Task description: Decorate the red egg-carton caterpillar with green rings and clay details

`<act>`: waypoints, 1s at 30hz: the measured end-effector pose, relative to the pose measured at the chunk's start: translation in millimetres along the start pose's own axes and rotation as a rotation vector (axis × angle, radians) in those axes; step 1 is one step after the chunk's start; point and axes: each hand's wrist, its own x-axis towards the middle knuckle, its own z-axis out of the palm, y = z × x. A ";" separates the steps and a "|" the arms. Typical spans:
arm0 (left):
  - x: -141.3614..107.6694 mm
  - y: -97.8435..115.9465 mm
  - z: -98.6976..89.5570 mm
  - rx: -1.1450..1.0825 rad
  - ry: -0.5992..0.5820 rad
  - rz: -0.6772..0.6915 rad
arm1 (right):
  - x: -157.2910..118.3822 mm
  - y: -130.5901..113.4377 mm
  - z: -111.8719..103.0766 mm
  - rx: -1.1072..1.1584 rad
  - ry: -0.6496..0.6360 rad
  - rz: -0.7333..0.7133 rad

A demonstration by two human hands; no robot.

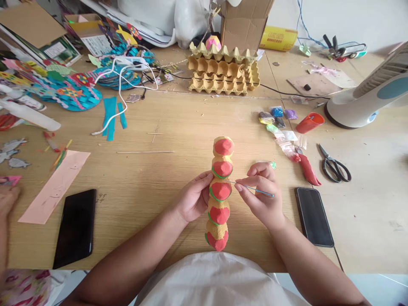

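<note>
A strip of egg carton (pixel 219 192) with several cups runs upright in the middle of the view. Red patches cover the cups, with green edging on most of them. My left hand (pixel 196 196) holds the strip by its left side, near the middle cups. Between the thumb and fingers of my right hand (pixel 263 191) is a thin blue tool (pixel 263 192), whose tip reaches the right edge of the strip. The other fingers of that hand are curled.
Black phones lie at left (pixel 75 228) and right (pixel 314 216). Scissors (pixel 336 166), a red cup (pixel 310 123) and small coloured packets (pixel 277 111) are on the right. Egg cartons (pixel 219 68) stand behind. Another person's hand (pixel 8 199) rests at far left.
</note>
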 end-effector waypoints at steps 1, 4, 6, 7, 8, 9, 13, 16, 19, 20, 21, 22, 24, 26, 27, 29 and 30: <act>0.1 -0.6 -0.8 -0.004 -0.006 0.003 | -0.6 0.3 -0.1 -0.028 -0.001 -0.030; 0.3 -2.1 -2.3 -0.016 -0.028 0.008 | -1.4 1.1 0.8 -0.061 -0.007 -0.049; 0.5 -2.8 -2.4 -0.022 -0.048 0.004 | -1.2 1.1 1.5 -0.053 -0.012 -0.043; 0.6 -3.1 -2.3 -0.024 -0.058 0.001 | -1.1 0.8 1.8 -0.049 -0.015 -0.042; 0.6 -3.3 -2.1 -0.024 -0.068 -0.001 | -0.9 0.5 2.0 -0.048 -0.016 -0.043; 0.6 -3.4 -2.0 -0.024 -0.076 -0.003 | -0.8 0.2 2.1 -0.049 -0.017 -0.045; -0.1 -3.6 -2.0 -0.014 -0.086 0.009 | -1.0 -0.1 2.5 -0.072 -0.017 -0.052; -0.6 -3.8 -1.5 -0.005 -0.079 0.017 | -1.7 0.6 2.7 -0.099 -0.011 -0.075; -0.7 -4.2 -0.7 -0.004 -0.071 0.019 | -3.1 1.6 2.8 -0.138 0.000 -0.101; -0.7 -4.3 -0.5 -0.005 -0.071 0.020 | -3.7 1.9 2.9 -0.153 0.006 -0.109; -0.8 -4.3 -0.4 -0.006 -0.072 0.020 | -4.4 2.2 3.0 -0.168 0.013 -0.119; -0.8 -4.2 -0.4 -0.006 -0.074 0.020 | -5.0 2.4 3.1 -0.185 0.022 -0.128; -1.0 -4.0 -0.2 -0.006 -0.080 0.017 | -6.3 2.8 3.3 -0.217 0.037 -0.147; -1.5 -3.6 0.2 -0.005 -0.086 0.014 | -7.4 3.0 3.2 -0.248 0.042 -0.164; -1.7 -3.4 0.6 -0.002 -0.089 0.014 | -7.8 3.1 3.1 -0.261 0.041 -0.172; -2.3 -3.1 1.5 0.004 -0.091 0.014 | -8.6 3.1 2.6 -0.285 0.043 -0.188; -2.6 -3.0 2.0 0.004 -0.090 0.014 | -8.9 3.0 2.3 -0.295 0.046 -0.194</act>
